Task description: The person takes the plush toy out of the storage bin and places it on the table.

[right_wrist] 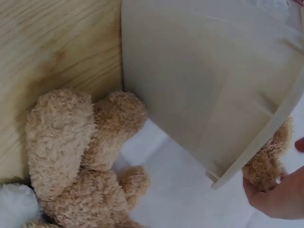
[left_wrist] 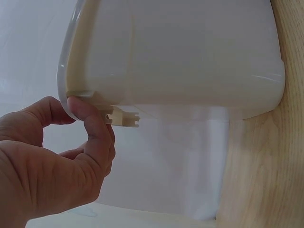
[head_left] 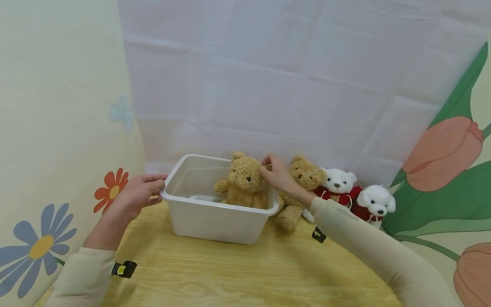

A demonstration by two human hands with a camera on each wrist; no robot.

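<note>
A white plastic bin (head_left: pixel 218 222) stands on the wooden table. My left hand (head_left: pixel 139 194) grips its left rim; in the left wrist view the thumb and fingers of that hand (left_wrist: pixel 71 147) curl round the lip. Inside the bin sits a brown teddy bear (head_left: pixel 243 179), upright and facing forward. My right hand (head_left: pixel 279 174) pinches the side of its head, around where one ear is hidden. The right wrist view has brown fur (right_wrist: pixel 266 166) between the fingers and thumb of that hand (right_wrist: pixel 280 197).
Just right of the bin, a second brown teddy bear (head_left: pixel 304 172) leans by the white backdrop (head_left: pixel 253 85). Beyond it are a white bear in red (head_left: pixel 337 181) and a white plush dog (head_left: pixel 376 200). Flower-patterned panels (head_left: pixel 441 157) flank the table (head_left: pixel 230 273).
</note>
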